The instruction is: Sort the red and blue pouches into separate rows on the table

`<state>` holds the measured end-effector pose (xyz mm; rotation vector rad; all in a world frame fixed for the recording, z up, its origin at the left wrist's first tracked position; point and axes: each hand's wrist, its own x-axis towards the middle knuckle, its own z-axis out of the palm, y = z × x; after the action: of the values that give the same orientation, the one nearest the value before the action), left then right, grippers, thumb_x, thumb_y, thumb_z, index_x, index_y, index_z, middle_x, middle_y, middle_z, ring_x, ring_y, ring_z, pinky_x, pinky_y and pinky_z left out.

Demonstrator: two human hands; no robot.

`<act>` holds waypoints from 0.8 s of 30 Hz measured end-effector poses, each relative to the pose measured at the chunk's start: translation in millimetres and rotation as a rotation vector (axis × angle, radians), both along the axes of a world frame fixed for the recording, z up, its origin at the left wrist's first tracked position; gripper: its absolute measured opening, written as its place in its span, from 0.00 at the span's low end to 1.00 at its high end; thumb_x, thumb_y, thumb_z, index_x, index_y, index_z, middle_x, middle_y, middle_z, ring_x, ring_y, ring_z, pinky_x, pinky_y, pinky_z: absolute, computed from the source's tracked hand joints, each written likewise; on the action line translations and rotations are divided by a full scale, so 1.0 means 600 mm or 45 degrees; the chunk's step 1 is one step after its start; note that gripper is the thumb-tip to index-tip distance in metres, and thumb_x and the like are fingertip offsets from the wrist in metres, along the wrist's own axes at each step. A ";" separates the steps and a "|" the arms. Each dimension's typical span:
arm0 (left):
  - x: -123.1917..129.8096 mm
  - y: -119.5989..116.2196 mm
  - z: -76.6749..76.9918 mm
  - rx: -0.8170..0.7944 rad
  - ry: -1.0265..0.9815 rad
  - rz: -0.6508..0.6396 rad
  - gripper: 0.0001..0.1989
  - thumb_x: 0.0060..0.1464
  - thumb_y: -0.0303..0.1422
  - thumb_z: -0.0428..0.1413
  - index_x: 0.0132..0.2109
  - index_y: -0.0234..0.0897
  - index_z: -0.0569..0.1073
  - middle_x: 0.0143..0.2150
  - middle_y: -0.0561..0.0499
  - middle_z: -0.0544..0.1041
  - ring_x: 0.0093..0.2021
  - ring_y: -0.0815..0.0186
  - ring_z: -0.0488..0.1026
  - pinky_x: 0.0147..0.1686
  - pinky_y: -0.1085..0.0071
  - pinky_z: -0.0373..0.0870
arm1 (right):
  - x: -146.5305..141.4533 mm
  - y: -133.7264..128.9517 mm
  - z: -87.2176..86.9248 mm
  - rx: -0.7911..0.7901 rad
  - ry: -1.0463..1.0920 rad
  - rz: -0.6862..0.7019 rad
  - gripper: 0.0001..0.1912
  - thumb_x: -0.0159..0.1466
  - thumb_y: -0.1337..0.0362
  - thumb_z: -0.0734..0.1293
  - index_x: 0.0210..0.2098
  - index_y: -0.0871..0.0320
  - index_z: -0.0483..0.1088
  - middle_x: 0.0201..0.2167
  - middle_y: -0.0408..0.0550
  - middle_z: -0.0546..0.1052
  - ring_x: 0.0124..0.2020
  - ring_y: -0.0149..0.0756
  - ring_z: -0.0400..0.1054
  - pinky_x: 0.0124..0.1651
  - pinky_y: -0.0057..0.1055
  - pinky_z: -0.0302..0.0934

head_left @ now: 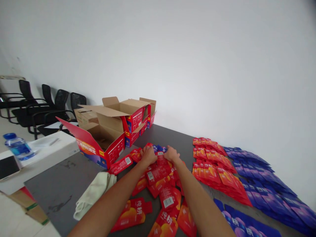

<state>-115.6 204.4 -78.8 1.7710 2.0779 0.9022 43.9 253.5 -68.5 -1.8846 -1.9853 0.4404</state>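
Red pouches (159, 173) beneath both hands (149, 155) (172, 154)

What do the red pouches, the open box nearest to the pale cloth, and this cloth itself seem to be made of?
Red pouches: probably plastic or foil film, fairly glossy; thin and slightly creased.
Open box: cardboard, printed outside, matte brown inside; the stiff folded flaps suggest it.
Pale cloth: matte textile, judging by its soft folds; fibre unclear.

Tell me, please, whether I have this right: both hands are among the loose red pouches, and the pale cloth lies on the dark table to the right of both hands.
Not quite: the head view shows the pale cloth on the dark table to the left of both hands, which are indeed among the loose red pouches.
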 end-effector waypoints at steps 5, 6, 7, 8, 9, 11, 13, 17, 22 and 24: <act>0.003 -0.003 0.016 0.044 0.054 -0.028 0.21 0.43 0.25 0.59 0.47 0.36 0.69 0.50 0.40 0.70 0.52 0.54 0.68 0.50 0.63 0.62 | 0.005 0.001 0.009 0.087 0.100 0.062 0.21 0.53 0.68 0.67 0.47 0.52 0.75 0.43 0.54 0.79 0.47 0.50 0.72 0.49 0.42 0.61; 0.002 -0.004 0.019 0.076 0.032 -0.055 0.20 0.43 0.24 0.59 0.46 0.36 0.68 0.49 0.41 0.70 0.50 0.56 0.69 0.49 0.65 0.62 | 0.006 -0.001 0.012 0.123 0.128 0.079 0.20 0.54 0.68 0.66 0.46 0.52 0.75 0.43 0.53 0.79 0.46 0.47 0.72 0.49 0.39 0.62; 0.001 -0.005 0.022 0.104 0.006 -0.070 0.19 0.43 0.23 0.58 0.45 0.36 0.68 0.47 0.42 0.70 0.48 0.58 0.69 0.47 0.67 0.63 | 0.008 -0.004 0.015 0.162 0.157 0.097 0.19 0.54 0.69 0.66 0.46 0.53 0.75 0.42 0.52 0.79 0.46 0.45 0.72 0.48 0.37 0.62; -0.001 -0.007 0.025 0.130 -0.020 -0.071 0.19 0.43 0.22 0.58 0.45 0.36 0.67 0.46 0.44 0.70 0.46 0.60 0.69 0.46 0.69 0.63 | 0.010 -0.007 0.018 0.204 0.188 0.114 0.18 0.55 0.69 0.66 0.45 0.53 0.75 0.41 0.51 0.79 0.45 0.43 0.72 0.48 0.34 0.61; -0.003 -0.010 0.028 0.155 -0.047 -0.062 0.19 0.44 0.22 0.58 0.45 0.36 0.67 0.45 0.45 0.70 0.45 0.61 0.69 0.45 0.69 0.64 | 0.012 -0.009 0.022 0.246 0.218 0.127 0.17 0.55 0.69 0.66 0.44 0.54 0.75 0.41 0.50 0.79 0.45 0.41 0.72 0.48 0.33 0.61; -0.009 -0.018 0.034 0.211 -0.092 -0.019 0.19 0.44 0.21 0.57 0.45 0.37 0.67 0.43 0.46 0.70 0.43 0.62 0.70 0.44 0.70 0.64 | 0.017 -0.016 0.032 0.329 0.280 0.139 0.15 0.56 0.69 0.65 0.42 0.55 0.75 0.40 0.50 0.78 0.43 0.40 0.71 0.49 0.31 0.61; -0.017 -0.030 0.042 0.286 -0.122 0.035 0.19 0.45 0.20 0.55 0.46 0.37 0.67 0.43 0.47 0.70 0.43 0.63 0.70 0.45 0.70 0.65 | 0.020 -0.025 0.045 0.405 0.341 0.132 0.13 0.57 0.67 0.65 0.42 0.56 0.74 0.40 0.50 0.78 0.43 0.39 0.71 0.48 0.31 0.61; -0.029 -0.064 0.066 0.410 -0.181 0.138 0.19 0.46 0.21 0.54 0.47 0.37 0.67 0.43 0.48 0.69 0.44 0.63 0.70 0.48 0.69 0.65 | 0.020 -0.059 0.073 0.522 0.447 0.134 0.13 0.60 0.64 0.62 0.44 0.57 0.72 0.41 0.48 0.77 0.42 0.38 0.70 0.48 0.31 0.60; -0.022 -0.131 0.111 0.556 -0.227 0.205 0.18 0.51 0.24 0.53 0.50 0.38 0.66 0.47 0.47 0.68 0.48 0.62 0.69 0.52 0.67 0.64 | 0.003 -0.130 0.103 0.559 0.518 0.163 0.14 0.62 0.62 0.61 0.46 0.56 0.71 0.39 0.46 0.78 0.40 0.36 0.70 0.44 0.29 0.61; -0.011 -0.164 0.125 0.578 -0.235 0.203 0.17 0.53 0.25 0.51 0.51 0.38 0.67 0.47 0.47 0.69 0.49 0.61 0.69 0.53 0.66 0.64 | -0.003 -0.166 0.111 0.542 0.547 0.148 0.14 0.62 0.61 0.62 0.47 0.55 0.70 0.40 0.45 0.78 0.41 0.37 0.71 0.45 0.29 0.61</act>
<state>-122.1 106.0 -3.8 1.6485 2.0282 1.6242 42.1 153.8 -2.1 -1.2956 -1.7344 0.3776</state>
